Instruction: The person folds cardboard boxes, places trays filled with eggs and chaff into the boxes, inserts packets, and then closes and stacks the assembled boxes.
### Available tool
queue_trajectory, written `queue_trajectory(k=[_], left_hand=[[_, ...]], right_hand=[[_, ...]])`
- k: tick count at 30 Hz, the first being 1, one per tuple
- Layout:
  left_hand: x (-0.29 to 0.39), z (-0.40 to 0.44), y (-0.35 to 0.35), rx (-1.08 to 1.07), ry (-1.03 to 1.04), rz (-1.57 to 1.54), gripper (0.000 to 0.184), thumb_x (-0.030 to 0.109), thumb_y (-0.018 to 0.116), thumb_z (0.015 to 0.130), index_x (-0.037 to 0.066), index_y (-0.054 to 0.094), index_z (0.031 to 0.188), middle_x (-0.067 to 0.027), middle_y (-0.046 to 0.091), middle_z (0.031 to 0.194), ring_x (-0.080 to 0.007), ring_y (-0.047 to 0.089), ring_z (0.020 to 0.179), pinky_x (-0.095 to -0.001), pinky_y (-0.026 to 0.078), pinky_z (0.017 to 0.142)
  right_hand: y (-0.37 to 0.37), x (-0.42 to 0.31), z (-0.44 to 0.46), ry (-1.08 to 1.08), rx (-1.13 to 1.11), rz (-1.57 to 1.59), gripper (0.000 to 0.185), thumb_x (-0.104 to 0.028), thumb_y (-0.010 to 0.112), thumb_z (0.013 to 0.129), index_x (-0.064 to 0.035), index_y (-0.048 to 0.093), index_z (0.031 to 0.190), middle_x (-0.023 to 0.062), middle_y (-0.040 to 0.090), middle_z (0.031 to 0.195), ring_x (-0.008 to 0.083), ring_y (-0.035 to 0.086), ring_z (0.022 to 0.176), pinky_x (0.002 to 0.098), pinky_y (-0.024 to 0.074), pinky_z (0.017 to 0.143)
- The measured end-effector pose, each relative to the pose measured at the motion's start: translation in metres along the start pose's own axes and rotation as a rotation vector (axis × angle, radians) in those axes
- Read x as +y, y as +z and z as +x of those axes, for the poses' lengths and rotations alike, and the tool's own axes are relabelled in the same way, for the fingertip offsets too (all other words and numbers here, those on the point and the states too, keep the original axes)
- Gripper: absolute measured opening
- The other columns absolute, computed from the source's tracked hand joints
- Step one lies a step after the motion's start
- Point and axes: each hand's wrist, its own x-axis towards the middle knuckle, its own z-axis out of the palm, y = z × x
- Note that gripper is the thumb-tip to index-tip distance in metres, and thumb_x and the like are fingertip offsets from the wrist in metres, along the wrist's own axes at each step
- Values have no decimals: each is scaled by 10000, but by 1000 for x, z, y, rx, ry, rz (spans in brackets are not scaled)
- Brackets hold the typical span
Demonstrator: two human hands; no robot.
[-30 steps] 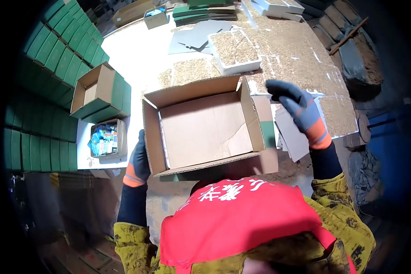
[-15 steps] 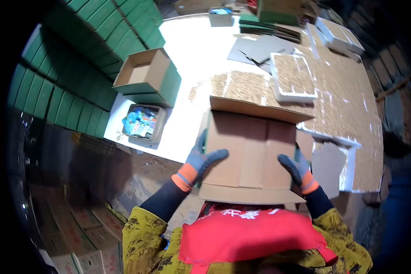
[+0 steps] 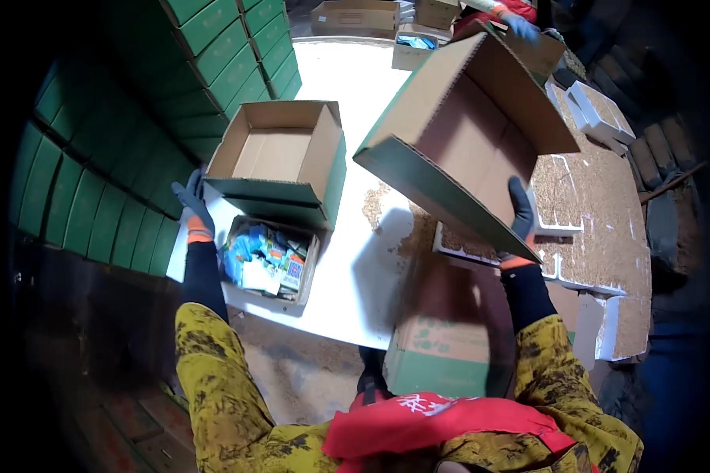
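My right hand [image 3: 522, 217], in a grey and orange glove, grips the near right wall of an open cardboard box [image 3: 481, 126], its thumb inside. That box is brown within and green outside, raised and tilted above the table. My left hand [image 3: 193, 206], gloved alike, is open with fingers apart at the left corner of a second open green box [image 3: 335, 177]; whether it touches cannot be made out. The second box stands on the white table. Just in front of it sits a small carton [image 3: 306, 272] full of blue and white packets [image 3: 262, 256].
Green boxes [image 3: 221, 55] are stacked high on the left. White trays of grainy brown material [image 3: 592, 197] cover the table's right side. A closed green-and-brown carton [image 3: 442, 339] stands below the table edge. Another person's gloved hand [image 3: 521, 27] shows at the back.
My left hand has let go of the held box and moved left to the second box. My right hand has raised and tilted the held box, its open side now showing. Another person's hand has appeared.
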Motion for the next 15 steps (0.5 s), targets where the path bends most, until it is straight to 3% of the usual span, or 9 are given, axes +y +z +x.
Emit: queue_trajectory(k=[1,2,4,7,8,10,12,14,15], left_hand=[[-19,26,-7,-36,-196,-101,976,758,152,850,-40,408,1350,-131,451,1379,-243,423,1266,-301,248,1095],[-41,46,-11,-170,-272,-186,939,729,160,874,-44,415,1344,-133,504,1328,-239,446,1243,-300,252,1095],[-51,31,13,-353,-187,-265,917,706,160,890,-53,461,1307,-138,537,1289,-232,455,1232,-308,255,1099],[-59,10,45,-357,-208,-261,910,693,134,901,-49,552,1221,-144,540,1283,-231,450,1235,-328,247,1104],[-71,7,51,-409,-228,-259,904,692,135,902,-43,556,1220,-140,540,1284,-232,449,1236,-331,246,1104],[-40,-40,87,-413,-203,-166,909,679,81,906,-31,555,1219,-141,562,1262,-228,462,1222,-306,243,1099],[-34,-74,110,-384,-326,-156,865,633,76,933,-35,526,1247,-145,561,1261,-240,487,1193,-295,270,1077],[-64,-108,126,-386,-260,-168,787,586,122,962,-31,486,1290,-147,534,1289,-235,477,1196,-302,285,1061],[-49,-133,137,-381,-288,-160,748,558,145,973,-26,480,1300,-144,519,1305,-229,457,1213,-314,278,1065]], right_hand=[[10,11,13,42,-40,47,349,-271,619,881,9,605,1088,125,658,1025,216,646,901,322,529,826],[20,25,24,-88,-4,-110,367,-275,628,875,8,594,1107,131,652,1043,218,641,929,331,525,839],[30,49,49,48,-75,6,382,-268,641,866,-7,579,1137,126,645,1063,221,637,935,338,523,844],[35,80,82,142,-55,-14,377,-233,662,849,-37,573,1158,93,638,1069,201,627,942,326,518,832],[36,89,87,34,-15,-125,377,-232,666,846,-45,575,1160,76,637,1064,177,618,955,313,513,832],[42,82,85,91,-28,-179,369,-224,658,853,-46,574,1165,68,635,1069,158,612,960,301,508,839],[47,63,72,165,-63,-174,368,-209,649,859,-37,569,1175,74,634,1086,155,611,976,298,507,853],[37,49,61,234,-34,-200,377,-190,646,860,-41,563,1196,81,635,1093,161,621,984,303,512,869],[41,42,51,229,4,-265,385,-196,653,855,-41,562,1196,84,636,1091,163,622,980,304,514,864]])
